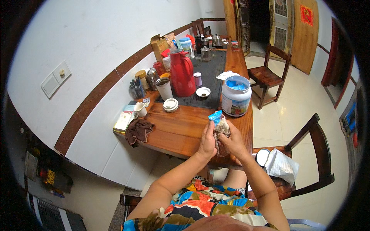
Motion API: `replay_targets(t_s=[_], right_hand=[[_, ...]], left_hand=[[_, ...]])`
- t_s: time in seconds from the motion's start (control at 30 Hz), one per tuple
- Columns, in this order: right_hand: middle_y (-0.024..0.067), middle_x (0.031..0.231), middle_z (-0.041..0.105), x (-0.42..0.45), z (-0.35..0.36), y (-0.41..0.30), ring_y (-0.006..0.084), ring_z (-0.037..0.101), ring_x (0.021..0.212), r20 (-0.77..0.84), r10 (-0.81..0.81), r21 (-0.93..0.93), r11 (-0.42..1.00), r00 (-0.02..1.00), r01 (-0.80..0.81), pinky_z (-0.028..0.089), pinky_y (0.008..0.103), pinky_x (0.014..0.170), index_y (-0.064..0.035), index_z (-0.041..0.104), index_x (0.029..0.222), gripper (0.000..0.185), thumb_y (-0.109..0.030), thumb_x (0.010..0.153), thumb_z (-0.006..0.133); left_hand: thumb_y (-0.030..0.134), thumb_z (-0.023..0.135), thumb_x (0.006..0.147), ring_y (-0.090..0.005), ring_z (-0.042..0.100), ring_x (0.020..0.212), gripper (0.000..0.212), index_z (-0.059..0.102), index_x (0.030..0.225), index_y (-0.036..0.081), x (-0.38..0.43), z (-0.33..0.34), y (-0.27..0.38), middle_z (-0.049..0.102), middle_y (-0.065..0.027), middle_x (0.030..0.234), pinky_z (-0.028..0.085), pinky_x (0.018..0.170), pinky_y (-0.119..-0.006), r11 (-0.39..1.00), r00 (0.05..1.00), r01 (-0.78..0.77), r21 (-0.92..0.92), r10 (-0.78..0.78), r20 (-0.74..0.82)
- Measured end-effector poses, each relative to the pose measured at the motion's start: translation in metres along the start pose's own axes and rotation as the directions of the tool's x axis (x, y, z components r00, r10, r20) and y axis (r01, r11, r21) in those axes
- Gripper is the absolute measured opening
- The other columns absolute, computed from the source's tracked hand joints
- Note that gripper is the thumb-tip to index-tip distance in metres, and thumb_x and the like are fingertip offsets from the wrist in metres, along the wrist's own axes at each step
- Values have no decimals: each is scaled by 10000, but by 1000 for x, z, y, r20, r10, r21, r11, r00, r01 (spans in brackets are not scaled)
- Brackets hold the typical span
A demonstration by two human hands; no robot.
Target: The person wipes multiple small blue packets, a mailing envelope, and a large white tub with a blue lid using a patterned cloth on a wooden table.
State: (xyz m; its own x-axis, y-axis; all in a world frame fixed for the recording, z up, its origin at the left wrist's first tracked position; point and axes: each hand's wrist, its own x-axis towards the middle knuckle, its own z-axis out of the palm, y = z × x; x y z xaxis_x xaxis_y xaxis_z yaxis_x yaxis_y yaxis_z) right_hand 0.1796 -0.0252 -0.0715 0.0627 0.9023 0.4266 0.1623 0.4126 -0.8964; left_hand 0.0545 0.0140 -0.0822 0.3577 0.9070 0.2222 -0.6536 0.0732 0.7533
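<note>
Near the front right edge of the wooden table point(176, 124), my left hand point(207, 141) and my right hand point(232, 140) hold a pale, mottled cloth point(222, 131) between them. A small blue packet point(215, 116) sticks up from the top, beside my left thumb; what else the cloth covers is hidden. Just beyond my hands stands a large white plastic tub point(236, 99), its lid off and blue packets point(236, 85) inside. Left of it, a small white dish point(203, 92) with something dark in it lies on the black tray point(212, 75).
A red thermos jug point(181, 75), a tumbler point(164, 88), a white cup lid point(170, 104), a mug point(140, 109) and a brown cloth point(138, 131) are on the table. At right, a chair point(318, 144) bears a white pouch point(281, 166) and a round lid point(263, 156).
</note>
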Motion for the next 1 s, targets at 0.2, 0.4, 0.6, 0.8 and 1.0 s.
replay_targets(t_s=[0.2, 0.4, 0.6, 0.8, 1.0], right_hand=[[93, 1160, 697, 1, -5, 10, 167, 650, 1067, 164, 125, 186, 970, 979, -155, 515, 340, 966, 20, 582, 1354, 516, -76, 868, 725], [176, 1073, 723, -14, -22, 8, 310, 697, 1019, 209, 275, -269, 939, 939, -215, 529, 391, 919, -52, 717, 1108, 300, -152, 828, 758], [134, 1056, 707, 5, -34, 15, 357, 644, 1035, 51, -20, -694, 718, 998, 50, 534, 487, 883, -113, 703, 1147, 338, -166, 819, 759], [138, 1018, 711, 10, -21, 38, 358, 647, 1024, 78, 37, -759, 650, 996, 35, 532, 493, 875, -99, 745, 1066, 289, -251, 820, 750], [141, 1080, 725, 3, -23, 40, 346, 642, 1084, 45, 52, -716, 698, 998, -4, 539, 473, 918, -82, 749, 1056, 279, -224, 815, 743]], left_hand=[[349, 415, 1144, -167, 541, 1329, 547, 422, 1573, 10, 7, -2, -1, 542, -74, 1511, 407, 1145, -344, 995, 994, -56, 79, 63, -86], [406, 386, 1144, -196, 651, 1141, 461, 578, 1360, 48, 57, -7, 26, 665, -98, 1294, 517, 978, -373, 938, 942, -241, 247, 288, -175], [388, 448, 1131, -179, 690, 833, 380, 587, 1211, 44, 170, 31, 49, 704, -90, 1050, 568, 717, -342, 863, 943, -292, 412, 331, -25], [305, 637, 1051, -250, 638, 1052, 494, 532, 1425, 1, 275, 41, 41, 658, -117, 1173, 513, 944, -385, 677, 947, -293, 675, 303, 107], [410, 654, 983, -372, 664, 1188, 531, 692, 1279, -30, 237, 51, 20, 707, -240, 1250, 490, 1014, -389, 35, 878, -475, 879, -41, 477]])
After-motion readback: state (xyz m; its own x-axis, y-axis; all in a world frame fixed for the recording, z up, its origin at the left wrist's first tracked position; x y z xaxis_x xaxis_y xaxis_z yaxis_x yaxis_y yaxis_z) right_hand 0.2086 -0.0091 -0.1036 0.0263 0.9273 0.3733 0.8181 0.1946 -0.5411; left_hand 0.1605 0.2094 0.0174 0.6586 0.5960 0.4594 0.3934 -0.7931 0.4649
